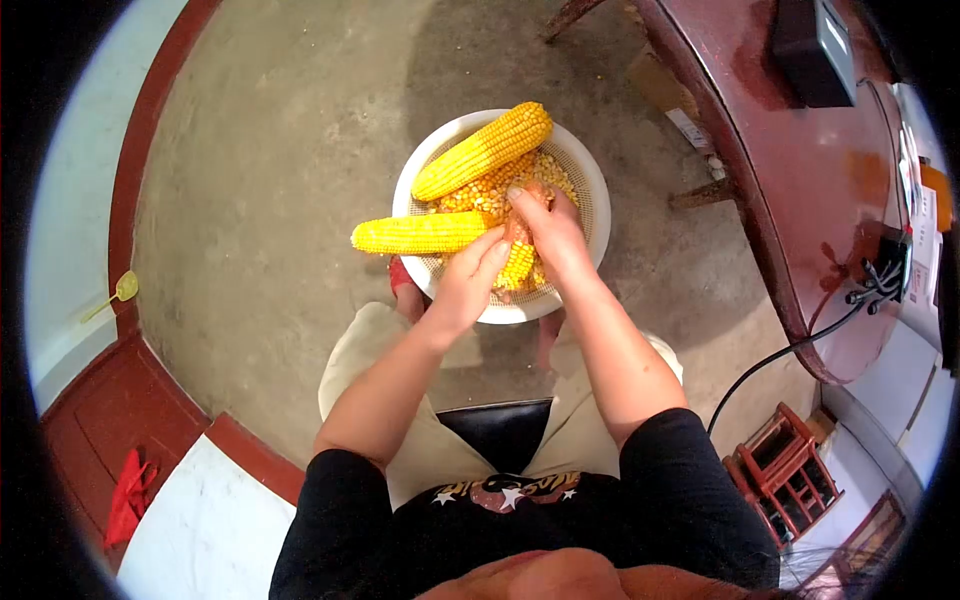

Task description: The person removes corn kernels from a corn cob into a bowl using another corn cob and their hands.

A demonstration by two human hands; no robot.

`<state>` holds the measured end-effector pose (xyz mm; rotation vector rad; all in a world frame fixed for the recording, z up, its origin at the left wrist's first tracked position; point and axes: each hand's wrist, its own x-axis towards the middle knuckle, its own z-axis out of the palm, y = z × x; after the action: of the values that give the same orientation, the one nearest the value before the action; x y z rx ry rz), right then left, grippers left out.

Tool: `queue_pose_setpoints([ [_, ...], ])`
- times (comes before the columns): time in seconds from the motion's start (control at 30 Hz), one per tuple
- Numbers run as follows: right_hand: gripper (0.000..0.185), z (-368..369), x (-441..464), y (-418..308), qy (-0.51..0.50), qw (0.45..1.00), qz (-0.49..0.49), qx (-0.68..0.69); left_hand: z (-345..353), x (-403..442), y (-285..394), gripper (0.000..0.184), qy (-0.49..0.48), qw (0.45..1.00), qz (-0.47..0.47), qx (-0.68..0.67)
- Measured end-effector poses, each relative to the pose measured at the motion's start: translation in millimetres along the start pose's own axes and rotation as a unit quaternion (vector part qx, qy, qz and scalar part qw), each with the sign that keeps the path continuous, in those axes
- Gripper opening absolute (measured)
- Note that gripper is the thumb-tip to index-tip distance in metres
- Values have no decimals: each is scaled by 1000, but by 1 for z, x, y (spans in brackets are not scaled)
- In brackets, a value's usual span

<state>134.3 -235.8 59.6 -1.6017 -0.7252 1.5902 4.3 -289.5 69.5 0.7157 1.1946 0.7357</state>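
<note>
A partly shelled corn cob (pixel 517 262) is held between my two hands over a white basket (pixel 600 215). Yellow kernels still cover its near end, while its far part looks bare and reddish. My left hand (pixel 468 278) is closed around the cob from the left. From the right, my right hand (pixel 553 232) grips it, thumb pressed along the upper part. Loose kernels (pixel 485 192) lie in the basket. One full corn cob (pixel 483 150) rests across the basket's far side, and another full cob (pixel 420 233) sticks out over the left rim.
A dark red table (pixel 740 130) with a black box (pixel 815 55) and cables (pixel 880 285) curves along the right. A small red wooden stool (pixel 785 475) is at lower right. Concrete floor (pixel 270 200) surrounds the basket, and a fly swatter (pixel 125 288) is by the left wall.
</note>
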Motion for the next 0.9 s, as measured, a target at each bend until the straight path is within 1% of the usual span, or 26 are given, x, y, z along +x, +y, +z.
queue_pose_setpoints([
  [0.03, 46, 1, -1, -1, 11, 999, -19, -30, 1, 0, -3, 31, 37, 995, 54, 69],
  [0.07, 46, 2, -2, -2, 10, 999, -18, -30, 0, 0, -6, 30, 74, 982, 107, 138],
  [0.13, 44, 4, -4, -4, -29, 997, -38, -61, -5, 3, -12, 30, 77, 982, 98, 141],
  [0.17, 44, 4, -3, -3, -29, 997, -37, -62, -7, 5, -15, 30, 78, 982, 91, 144],
  [0.2, 43, 4, -2, -2, -47, 999, -15, 8, -7, 8, -16, 30, 78, 982, 91, 143],
  [0.23, 42, 4, -1, -1, -66, 995, 8, 79, -7, 9, -16, 31, 71, 997, 35, 10],
  [0.27, 42, 5, -1, -1, -66, 995, 8, 79, -8, 10, -16, 31, 63, 990, -21, -123],
  [0.3, 42, 4, -1, -1, -72, 994, 17, 84, -7, 7, -8, 31, 63, 990, -21, -123],
  [0.37, 41, 3, 0, -1, -76, 993, 25, 89, -3, -1, 16, 33, -4, 987, -67, -145],
  [0.4, 40, 2, -1, -2, -65, 995, 24, 66, 0, -3, 18, 33, -5, 987, -67, -145],
  [0.43, 40, 2, -1, -2, -54, 997, 23, 43, 3, -4, 20, 34, 2, 999, -36, -20],
  [0.47, 40, 3, -1, 0, -53, 997, 23, 43, 5, -5, 21, 36, 10, 994, -4, 105],
  [0.5, 40, 4, -1, 3, -49, 997, 21, 52, 3, -5, 16, 36, 10, 994, -3, 105],
  [0.57, 40, 5, 1, 8, -45, 997, 20, 61, -2, 0, -5, 32, 29, 996, 40, 68],
  [0.6, 40, 6, 2, 9, -47, 997, 13, 64, -1, 1, -11, 32, 29, 997, 40, 67],
  [0.67, 39, 6, 2, 11, -50, 996, 7, 68, 0, 3, -23, 31, 78, 994, 64, 50],
  [0.7, 36, 6, 1, 12, -37, 999, 5, 35, 2, 3, -21, 31, 78, 994, 63, 50],
  [0.73, 34, 6, 1, 13, -23, 1000, 4, 3, 3, 1, -19, 31, 94, 990, 70, 74],
  [0.8, 31, 6, 1, 17, -27, 1000, -4, -7, 5, 0, -17, 30, 111, 986, 75, 97],
  [0.87, 29, 7, 1, 21, -34, 999, -9, -18, 4, 2, -16, 32, 127, 970, 148, 148],
  [0.9, 28, 8, 1, 21, -32, 999, -12, -10, 4, 2, -17, 32, 129, 970, 146, 148],
])
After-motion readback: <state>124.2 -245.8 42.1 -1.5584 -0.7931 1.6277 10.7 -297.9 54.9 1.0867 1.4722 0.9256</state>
